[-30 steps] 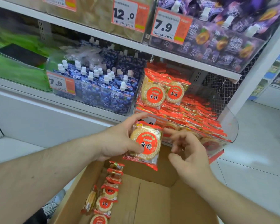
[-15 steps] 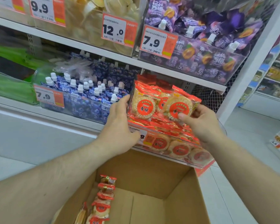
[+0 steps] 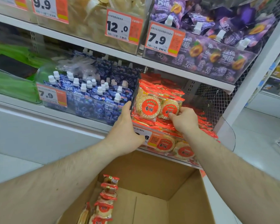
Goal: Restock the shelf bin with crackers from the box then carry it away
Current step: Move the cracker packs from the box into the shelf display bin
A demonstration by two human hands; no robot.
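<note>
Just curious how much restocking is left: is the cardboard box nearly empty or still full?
Nearly empty. The cardboard box shows mostly bare floor, with only a short row of cracker packs along its left side.

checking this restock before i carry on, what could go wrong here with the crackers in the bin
1. The right hand pinches a cracker pack standing upright on an already heaped clear bin; the standing packs may topple forward once released.
2. The left hand props the other upright pack; letting go could drop it into the cardboard box below.
</note>
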